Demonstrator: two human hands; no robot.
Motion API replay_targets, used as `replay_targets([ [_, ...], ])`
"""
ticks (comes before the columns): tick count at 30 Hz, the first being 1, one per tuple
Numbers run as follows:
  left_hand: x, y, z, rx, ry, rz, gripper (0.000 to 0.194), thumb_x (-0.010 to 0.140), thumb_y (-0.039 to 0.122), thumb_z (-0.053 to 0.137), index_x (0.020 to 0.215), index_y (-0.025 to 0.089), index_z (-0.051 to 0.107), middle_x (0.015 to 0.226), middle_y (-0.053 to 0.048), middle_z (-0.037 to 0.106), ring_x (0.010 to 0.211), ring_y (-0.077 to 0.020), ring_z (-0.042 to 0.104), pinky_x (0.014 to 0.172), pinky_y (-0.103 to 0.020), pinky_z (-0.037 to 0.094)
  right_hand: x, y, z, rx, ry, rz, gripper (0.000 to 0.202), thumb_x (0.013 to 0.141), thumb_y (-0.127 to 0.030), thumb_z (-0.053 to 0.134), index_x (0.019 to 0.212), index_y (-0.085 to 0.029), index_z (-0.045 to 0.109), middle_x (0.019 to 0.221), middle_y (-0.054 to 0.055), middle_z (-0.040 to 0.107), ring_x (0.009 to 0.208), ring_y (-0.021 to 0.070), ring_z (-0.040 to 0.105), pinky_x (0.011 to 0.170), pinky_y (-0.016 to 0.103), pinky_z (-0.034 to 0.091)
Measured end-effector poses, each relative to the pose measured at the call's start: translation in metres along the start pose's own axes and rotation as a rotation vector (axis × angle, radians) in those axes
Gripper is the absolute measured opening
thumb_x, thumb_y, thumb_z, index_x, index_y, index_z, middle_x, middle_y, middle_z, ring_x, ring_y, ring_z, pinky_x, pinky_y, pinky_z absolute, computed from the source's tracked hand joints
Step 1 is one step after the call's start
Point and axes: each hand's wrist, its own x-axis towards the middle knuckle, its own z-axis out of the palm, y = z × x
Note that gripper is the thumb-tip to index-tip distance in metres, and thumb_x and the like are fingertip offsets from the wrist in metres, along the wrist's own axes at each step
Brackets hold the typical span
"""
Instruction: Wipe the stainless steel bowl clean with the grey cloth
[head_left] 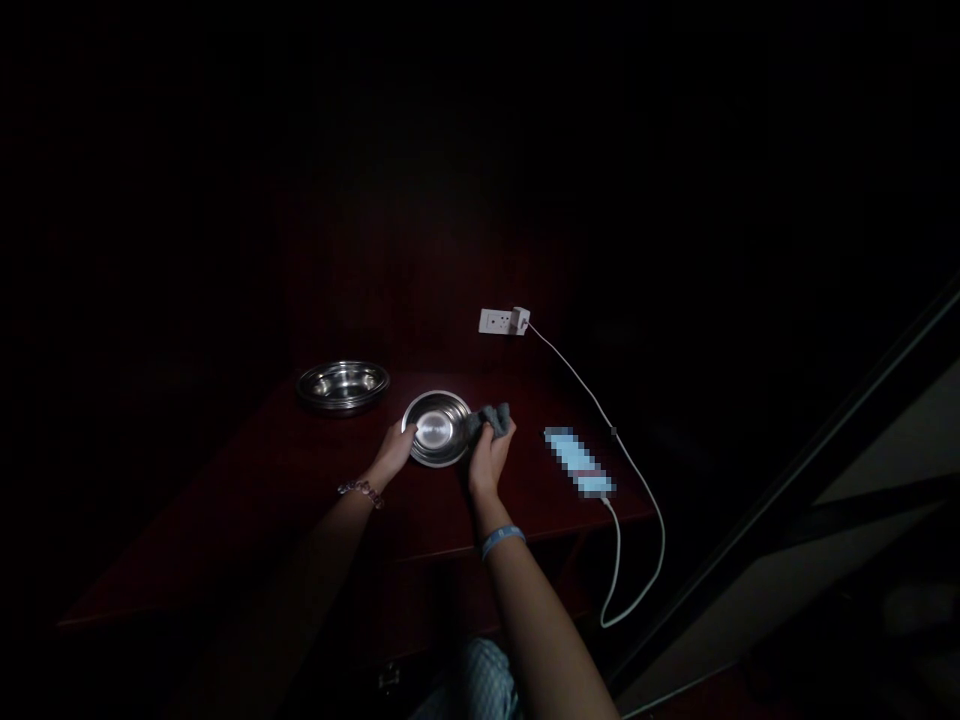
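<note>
A round steel bowl (435, 430) is held above the dark red table, its inside facing up toward me. My left hand (394, 450) grips its left rim, with the thumb over the edge. On the bowl's right side, my right hand (491, 455) is closed on a crumpled grey cloth (495, 418), which touches or nearly touches the rim. A stack of steel bowls (343, 387) rests on the table behind and left of my left hand.
The red table (322, 490) has its front edge near my forearms. A lit phone (580, 463) lies at right, its white cable (581, 378) looping past the table edge up to a charger (519, 320) in the wall socket (495, 321).
</note>
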Motion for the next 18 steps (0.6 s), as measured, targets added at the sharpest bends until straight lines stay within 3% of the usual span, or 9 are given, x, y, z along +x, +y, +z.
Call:
replay_targets([
  [5, -0.003, 0.008, -0.001, 0.043, 0.011, -0.042, 0.027, 0.074, 0.029, 0.047, 0.084, 0.016, 0.069, 0.098, -0.012, 0.075, 0.1, -0.0288, 0.067, 0.095, -0.039, 0.048, -0.001, -0.004, -0.002, -0.077, 0.044, -0.09, 0.045, 0.088, -0.027, 0.042, 0.132, -0.014, 0.043, 0.131, 0.017, 0.051, 0.119, 0.0228, 0.05, 0.105, 0.038, 0.035],
  [10, -0.007, 0.014, 0.0, 0.044, -0.054, -0.018, 0.043, 0.084, 0.043, 0.041, 0.092, 0.014, 0.071, 0.099, -0.012, 0.076, 0.101, -0.0272, 0.067, 0.096, -0.039, 0.047, -0.004, -0.01, -0.007, -0.298, 0.015, -0.275, 0.037, 0.088, -0.029, 0.049, 0.122, -0.019, 0.061, 0.128, 0.014, 0.049, 0.115, 0.0256, 0.044, 0.102, 0.042, 0.034],
  [14, -0.011, 0.018, 0.001, 0.004, -0.084, -0.013, 0.064, 0.088, 0.062, 0.032, 0.103, 0.012, 0.071, 0.106, -0.014, 0.074, 0.105, -0.0267, 0.066, 0.097, -0.036, 0.046, -0.007, -0.012, -0.008, -0.386, -0.11, -0.355, 0.035, 0.087, -0.026, 0.052, 0.118, -0.021, 0.068, 0.107, 0.011, 0.054, 0.097, 0.0236, 0.047, 0.093, 0.04, 0.04],
  [18, -0.013, 0.02, -0.001, 0.027, -0.124, -0.072, 0.081, 0.087, 0.072, 0.02, 0.101, 0.011, 0.072, 0.087, -0.015, 0.076, 0.092, -0.0266, 0.069, 0.088, -0.035, 0.049, -0.008, -0.008, -0.004, -0.312, -0.199, -0.42, 0.039, 0.086, -0.019, 0.052, 0.123, -0.022, 0.065, 0.108, 0.01, 0.052, 0.095, 0.0203, 0.053, 0.088, 0.033, 0.046],
])
